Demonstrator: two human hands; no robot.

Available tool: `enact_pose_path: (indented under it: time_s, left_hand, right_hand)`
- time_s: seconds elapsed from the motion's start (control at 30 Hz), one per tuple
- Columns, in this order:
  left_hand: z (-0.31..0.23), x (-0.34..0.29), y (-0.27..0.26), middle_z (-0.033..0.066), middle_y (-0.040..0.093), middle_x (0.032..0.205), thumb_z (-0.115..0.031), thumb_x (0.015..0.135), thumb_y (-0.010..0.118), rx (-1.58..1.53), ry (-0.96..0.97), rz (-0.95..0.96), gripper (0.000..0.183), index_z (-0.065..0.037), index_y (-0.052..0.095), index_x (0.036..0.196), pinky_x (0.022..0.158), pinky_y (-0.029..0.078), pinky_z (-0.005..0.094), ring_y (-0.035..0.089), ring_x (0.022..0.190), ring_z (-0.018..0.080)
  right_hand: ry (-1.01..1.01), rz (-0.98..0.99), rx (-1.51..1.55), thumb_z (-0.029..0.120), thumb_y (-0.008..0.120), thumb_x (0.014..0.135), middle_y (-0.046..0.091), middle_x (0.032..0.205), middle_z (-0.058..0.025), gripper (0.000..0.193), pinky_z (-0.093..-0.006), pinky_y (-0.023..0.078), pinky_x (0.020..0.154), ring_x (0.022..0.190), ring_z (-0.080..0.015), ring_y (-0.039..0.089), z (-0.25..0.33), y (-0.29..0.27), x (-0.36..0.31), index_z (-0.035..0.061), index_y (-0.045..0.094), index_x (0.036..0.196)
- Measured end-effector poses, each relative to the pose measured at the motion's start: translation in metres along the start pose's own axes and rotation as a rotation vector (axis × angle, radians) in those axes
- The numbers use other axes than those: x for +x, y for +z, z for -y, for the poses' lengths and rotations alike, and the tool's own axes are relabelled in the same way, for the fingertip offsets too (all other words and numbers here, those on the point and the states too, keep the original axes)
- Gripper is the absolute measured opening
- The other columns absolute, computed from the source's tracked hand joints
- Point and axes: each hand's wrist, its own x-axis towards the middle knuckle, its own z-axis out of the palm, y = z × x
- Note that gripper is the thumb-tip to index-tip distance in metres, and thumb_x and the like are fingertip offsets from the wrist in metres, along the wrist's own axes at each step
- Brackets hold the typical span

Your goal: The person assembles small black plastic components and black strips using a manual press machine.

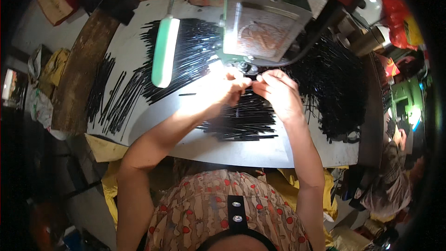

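Observation:
My left hand point(233, 88) and my right hand point(280, 94) meet at the foot of a green machine point(267, 30), just in front of its small metal working part point(246, 67). Both hands are closed, with thumbs and fingertips pinched together. A small dark piece seems to lie between the fingertips, but glare and the fingers hide what it is. Below my hands a pile of thin black rods point(246, 123) lies on the pale tabletop point(265, 153). A larger spread of the same rods point(186, 51) covers the table to the left of the machine.
A green-and-white lamp point(166, 53) hangs on a flexible neck left of the machine. A dense heap of black rods point(337, 88) fills the right side. Curved wooden edging point(81, 74) bounds the table's left. Another person point(392, 176) sits by a green machine at far right.

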Motion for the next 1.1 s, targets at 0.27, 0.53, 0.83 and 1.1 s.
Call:
enact_pose_path:
  time_s: [0.27, 0.53, 0.83, 1.1]
  left_hand:
    - [0.017, -0.013, 0.023, 0.0057, 0.052, 0.066, -0.011, 0.079, 0.060, -0.450, -0.088, 0.039, 0.012, -0.005, 0.049, 0.077, 0.053, 0.051, 0.0310, 0.057, 0.057, 0.0173]
    - [0.025, -0.021, 0.029, 0.0096, 0.055, 0.073, -0.010, 0.080, 0.058, -0.575, -0.053, -0.002, 0.010, -0.004, 0.049, 0.080, 0.063, 0.052, 0.0341, 0.062, 0.068, 0.0220]
    - [0.028, -0.035, 0.011, 0.0038, 0.056, 0.070, -0.013, 0.080, 0.059, -0.373, -0.053, -0.034, 0.011, -0.007, 0.051, 0.075, 0.053, 0.042, 0.0231, 0.055, 0.058, 0.0125]
    - [0.007, -0.042, -0.006, 0.0040, 0.054, 0.071, -0.019, 0.085, 0.054, 0.148, -0.073, 0.189, 0.017, -0.004, 0.051, 0.080, 0.059, 0.042, 0.0235, 0.050, 0.063, 0.0120]
  right_hand:
    - [-0.044, 0.002, -0.082, 0.007, 0.059, 0.079, 0.058, 0.077, -0.0040, 0.007, -0.0216, 0.046, 0.059, 0.064, -0.0092, 0.053, -0.003, -0.014, -0.027, 0.0028, 0.058, 0.084]
    - [-0.189, -0.125, 0.226, 0.006, 0.055, 0.082, 0.056, 0.071, -0.0056, 0.009, -0.0235, 0.044, 0.047, 0.054, -0.0130, 0.051, -0.008, 0.000, -0.036, -0.0002, 0.058, 0.087]
    - [-0.341, 0.054, 0.123, 0.014, 0.053, 0.085, 0.053, 0.083, -0.0081, 0.017, -0.0244, 0.046, 0.059, 0.066, -0.0117, 0.051, -0.034, 0.031, -0.042, -0.0017, 0.053, 0.092]
    - [-0.122, 0.089, -0.181, 0.009, 0.055, 0.082, 0.055, 0.070, -0.0035, 0.009, -0.0188, 0.039, 0.047, 0.053, -0.0068, 0.048, -0.029, 0.026, -0.037, 0.0005, 0.056, 0.084]
